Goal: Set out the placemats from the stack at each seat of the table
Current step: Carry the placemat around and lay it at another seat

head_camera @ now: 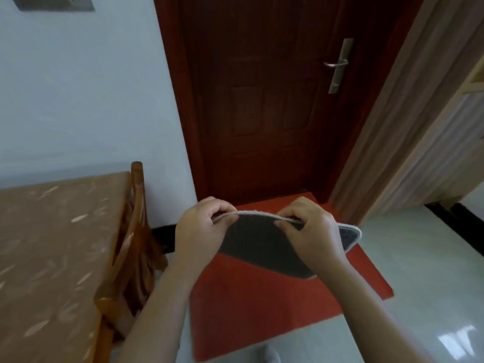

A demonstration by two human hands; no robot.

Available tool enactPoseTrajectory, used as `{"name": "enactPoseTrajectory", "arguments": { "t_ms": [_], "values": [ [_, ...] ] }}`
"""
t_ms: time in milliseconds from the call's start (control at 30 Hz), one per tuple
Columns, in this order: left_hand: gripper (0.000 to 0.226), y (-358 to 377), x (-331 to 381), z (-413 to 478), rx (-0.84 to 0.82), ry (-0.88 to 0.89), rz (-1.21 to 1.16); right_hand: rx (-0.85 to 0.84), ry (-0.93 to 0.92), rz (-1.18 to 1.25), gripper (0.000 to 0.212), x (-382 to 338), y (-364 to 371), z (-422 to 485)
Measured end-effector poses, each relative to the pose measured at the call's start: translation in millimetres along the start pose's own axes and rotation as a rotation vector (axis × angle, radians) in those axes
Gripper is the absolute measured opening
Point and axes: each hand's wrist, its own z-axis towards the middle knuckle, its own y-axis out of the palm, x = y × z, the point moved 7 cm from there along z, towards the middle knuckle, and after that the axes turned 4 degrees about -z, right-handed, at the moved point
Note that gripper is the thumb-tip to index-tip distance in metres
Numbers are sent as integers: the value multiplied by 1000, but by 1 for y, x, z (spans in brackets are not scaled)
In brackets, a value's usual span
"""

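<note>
I hold a dark grey placemat (pixel 258 244) with a pale stitched edge in the air in front of me, above a red floor mat. My left hand (pixel 201 227) pinches its upper edge on the left side. My right hand (pixel 310 229) pinches the same edge further right. The mat bows downward between and below my hands, and more than one layer may be pinched together; I cannot tell. The table (pixel 49 258), covered with a brown leaf-patterned cloth, stands to my left, apart from the mat.
A wooden chair (pixel 133 247) is tucked against the table's right end. A dark red door (pixel 262 100) with a metal handle is straight ahead. The red floor mat (pixel 275 305) lies before the door on pale glossy tiles. A wooden partition rises at right.
</note>
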Motion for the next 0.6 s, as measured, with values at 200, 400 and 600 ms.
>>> {"name": "enactPoseTrajectory", "arguments": {
  "t_ms": [200, 400, 600],
  "values": [
    [25, -35, -13, 58, 223, -91, 56, -146, -201, 170, 13, -15, 37, 99],
    [27, -103, -38, 82, 500, -188, 63, -165, -466, 259, 7, -82, 75, 166],
    [37, -167, -80, 102, 665, -234, -99, -38, -740, 174, 9, -166, 108, 209]
  ]
}}
